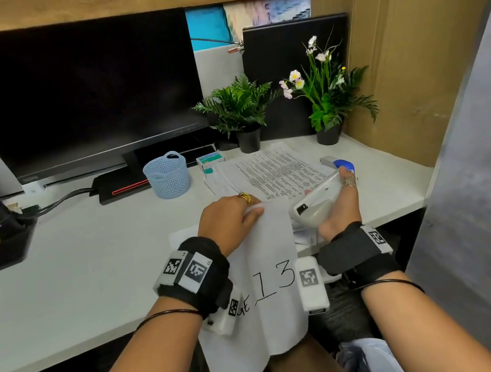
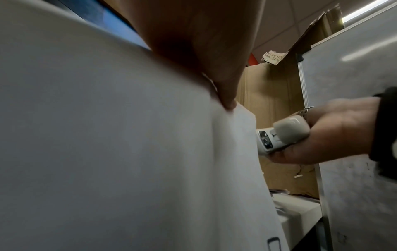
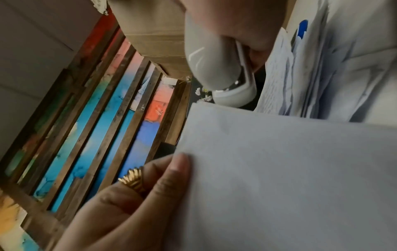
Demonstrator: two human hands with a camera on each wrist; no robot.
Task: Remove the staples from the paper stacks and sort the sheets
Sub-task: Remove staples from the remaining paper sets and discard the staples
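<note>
- Head view: a paper stack (image 1: 264, 284) marked "13" by hand runs lengthwise from the table (image 1: 89, 272) edge down toward the person's lap, with its upper end lying on the table in front of the blue basket (image 1: 167, 175).
- The left hand (image 1: 229, 223) pinches the stack's upper end, fingers curled over the top and a gold ring (image 1: 245, 198) on one of them.
- The right hand (image 1: 338, 205) is wrapped round a grey staple remover (image 1: 316, 203), just right of the stack's top corner; the tool's long axis slants from that corner up and away to the right.
- Printed sheets (image 1: 274, 171) lie spread on the table behind both hands, right of the basket.
- Left wrist view: a finger or thumb (image 2: 227, 100) of the left hand, which one I cannot tell, presses into the sheet's edge; the remover's (image 2: 279, 135) blunt end faces the paper (image 2: 128, 152) from the right, close to it but not touching, gripped in the right hand (image 2: 322, 134).
- Right wrist view: the remover (image 3: 214, 68) points at the stack's (image 3: 290, 178) far corner, its tip just above it; the left fingers (image 3: 176, 171) clamp the paper's edge.
</note>
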